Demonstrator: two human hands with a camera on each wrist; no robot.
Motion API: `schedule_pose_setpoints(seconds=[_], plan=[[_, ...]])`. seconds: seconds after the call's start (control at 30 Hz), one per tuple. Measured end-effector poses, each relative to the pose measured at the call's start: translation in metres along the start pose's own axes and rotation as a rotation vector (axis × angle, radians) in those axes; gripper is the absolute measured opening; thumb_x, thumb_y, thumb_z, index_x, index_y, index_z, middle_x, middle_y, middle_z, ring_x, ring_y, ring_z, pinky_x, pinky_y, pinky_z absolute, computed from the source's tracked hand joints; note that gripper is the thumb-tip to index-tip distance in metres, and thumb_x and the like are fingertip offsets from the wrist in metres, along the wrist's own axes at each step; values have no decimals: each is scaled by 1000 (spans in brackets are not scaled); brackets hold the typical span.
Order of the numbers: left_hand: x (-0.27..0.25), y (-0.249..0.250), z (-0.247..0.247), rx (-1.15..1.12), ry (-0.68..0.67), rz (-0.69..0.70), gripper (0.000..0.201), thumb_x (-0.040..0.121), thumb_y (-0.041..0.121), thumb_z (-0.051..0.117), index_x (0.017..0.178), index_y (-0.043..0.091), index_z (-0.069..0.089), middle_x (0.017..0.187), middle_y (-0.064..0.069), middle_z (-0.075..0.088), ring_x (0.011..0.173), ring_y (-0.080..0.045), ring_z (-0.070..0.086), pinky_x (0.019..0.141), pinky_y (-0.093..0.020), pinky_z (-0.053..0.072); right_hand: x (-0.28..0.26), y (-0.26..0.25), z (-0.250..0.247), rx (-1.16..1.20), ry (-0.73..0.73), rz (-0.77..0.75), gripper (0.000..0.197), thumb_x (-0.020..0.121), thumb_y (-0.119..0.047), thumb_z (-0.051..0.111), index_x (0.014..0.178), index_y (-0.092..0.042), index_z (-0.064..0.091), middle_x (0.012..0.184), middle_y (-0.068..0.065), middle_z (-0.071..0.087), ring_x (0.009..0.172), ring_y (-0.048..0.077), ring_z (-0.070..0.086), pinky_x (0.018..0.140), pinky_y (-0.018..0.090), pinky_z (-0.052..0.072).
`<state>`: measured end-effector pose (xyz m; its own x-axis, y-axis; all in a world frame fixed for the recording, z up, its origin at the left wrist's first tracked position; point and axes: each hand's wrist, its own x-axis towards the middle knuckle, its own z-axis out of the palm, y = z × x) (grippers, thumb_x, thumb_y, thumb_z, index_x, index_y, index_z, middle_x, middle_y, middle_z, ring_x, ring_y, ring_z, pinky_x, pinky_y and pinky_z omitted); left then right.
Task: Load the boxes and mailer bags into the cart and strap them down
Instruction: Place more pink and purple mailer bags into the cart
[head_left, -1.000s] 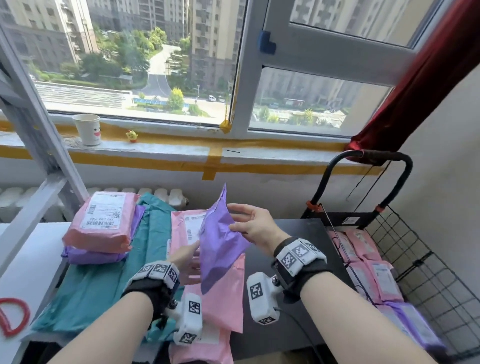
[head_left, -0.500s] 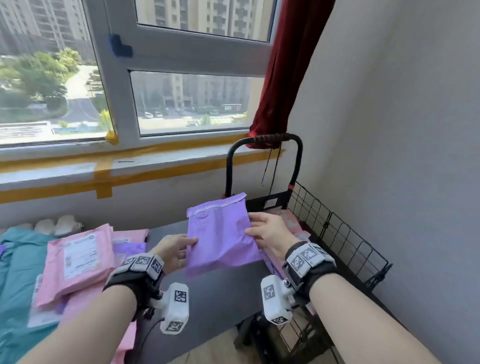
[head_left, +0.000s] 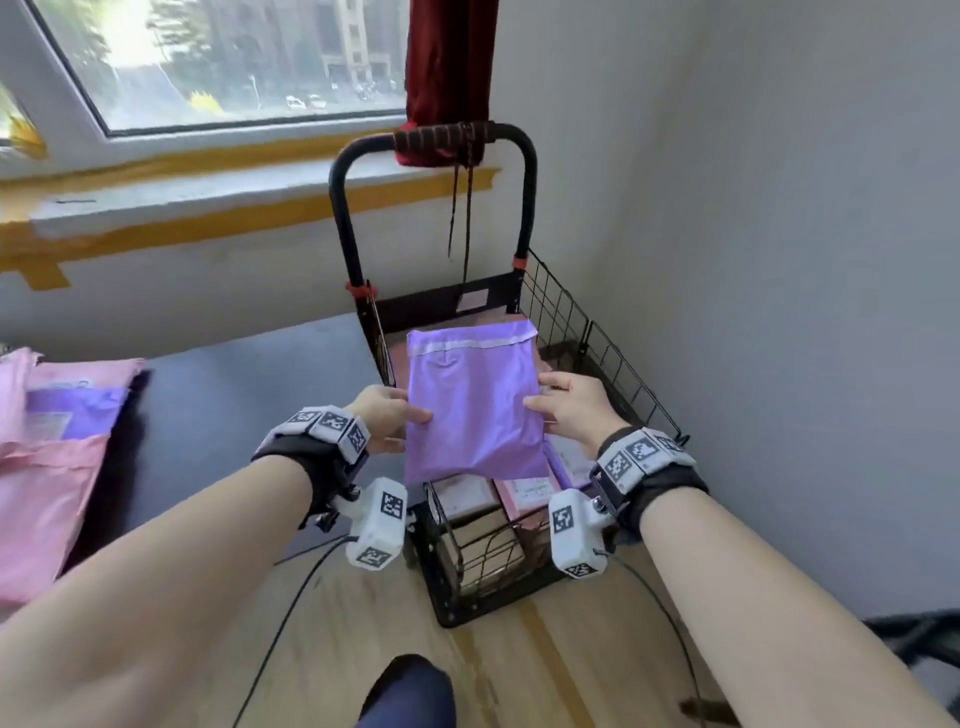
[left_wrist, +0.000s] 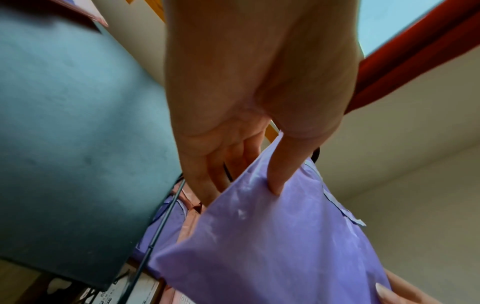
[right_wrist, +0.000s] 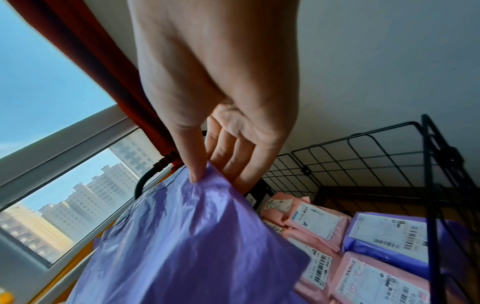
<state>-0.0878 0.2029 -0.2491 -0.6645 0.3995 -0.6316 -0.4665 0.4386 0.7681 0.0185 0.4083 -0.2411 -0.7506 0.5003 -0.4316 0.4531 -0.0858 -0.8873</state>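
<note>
Both hands pinch a purple mailer bag (head_left: 475, 402) by its side edges, left hand (head_left: 387, 418) and right hand (head_left: 569, 410) each with thumb on top and fingers beneath, holding it flat just above the wire cart (head_left: 602, 338). A second ago it was still over the dark table (head_left: 249, 384) beside the cart. Pink and purple parcels (right_wrist: 363, 246) already fill the cart; more pink mailers (head_left: 52, 457) wait on the table, so loading seems unfinished, strapping not yet begun.

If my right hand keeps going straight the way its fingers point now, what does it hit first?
The right hand points forward over the cart, pinching the purple mailer bag. Straight on, it would probably meet the cart's black back panel below the handle, though depth is unclear.
</note>
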Motion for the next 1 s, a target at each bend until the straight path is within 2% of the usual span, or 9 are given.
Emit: schedule_pose_setpoints(seconds=[0.1, 0.23, 0.33, 0.47, 0.57, 0.7, 0.8, 0.9, 1.0], plan=[[24, 8, 28, 44, -6, -34, 23, 87, 0, 60, 109, 7, 63, 92, -8, 64, 80, -22, 61, 71, -34, 55, 26, 11, -25, 17, -17, 52, 38, 85, 8, 60, 121, -1, 55, 98, 11, 63, 73, 17, 62, 63, 29, 55], [73, 17, 56, 58, -33, -82, 37, 88, -3, 57, 122, 13, 57, 109, -13, 61, 94, -29, 59, 92, -47, 50, 73, 22, -49, -39, -9, 88, 38, 83, 6, 64, 119, -2, 56, 103, 14, 65, 81, 23, 66, 69, 33, 57], [116, 26, 74, 93, -36, -116, 41, 88, -2, 58, 124, 16, 53, 109, -13, 60, 92, -30, 58, 84, -43, 51, 112, 26, -63, -98, 14, 127, 37, 81, 8, 66, 116, -3, 58, 104, 18, 65, 91, 31, 66, 73, 40, 57], [156, 28, 87, 191, -33, -204, 38, 87, -3, 59, 117, 19, 54, 93, -12, 60, 84, -31, 59, 86, -51, 52, 155, 37, -73, -237, -55, 209, 28, 77, 10, 67, 100, -4, 61, 89, 16, 65, 82, 28, 65, 70, 39, 58], [175, 23, 92, 309, -10, -283, 35, 87, -1, 60, 116, 16, 52, 83, -10, 57, 67, -25, 56, 63, -42, 56, 183, 48, -72, -311, -149, 288, 27, 78, 10, 66, 101, -2, 59, 78, 10, 60, 68, 21, 63, 58, 31, 57], [199, 7, 96, 430, 50, -369, 37, 84, -1, 63, 119, 5, 52, 77, -9, 54, 61, -23, 52, 46, -32, 51, 221, 68, -61, -388, -260, 367, 32, 78, 12, 65, 108, 1, 60, 90, 11, 61, 79, 26, 63, 61, 28, 56], [217, -12, 100, 498, 94, -434, 37, 82, 5, 65, 117, 3, 54, 81, -12, 60, 80, -28, 61, 68, -39, 51, 247, 91, -48, -429, -339, 455, 34, 78, 14, 65, 108, 0, 61, 96, 16, 62, 77, 26, 64, 66, 31, 58], [232, -41, 101, 594, 135, -527, 41, 81, 13, 64, 120, 4, 54, 114, -16, 63, 104, -32, 63, 84, -38, 52, 266, 111, -36, -502, -454, 515, 23, 80, 14, 62, 89, -7, 58, 82, 13, 58, 63, 20, 59, 53, 24, 55], [235, -64, 102, 602, 159, -641, 42, 84, 12, 60, 124, 2, 53, 121, -17, 61, 110, -33, 61, 90, -37, 50, 279, 124, -23, -597, -583, 531, 30, 80, 16, 61, 71, -10, 50, 65, 10, 52, 55, 18, 54, 43, 22, 52]])
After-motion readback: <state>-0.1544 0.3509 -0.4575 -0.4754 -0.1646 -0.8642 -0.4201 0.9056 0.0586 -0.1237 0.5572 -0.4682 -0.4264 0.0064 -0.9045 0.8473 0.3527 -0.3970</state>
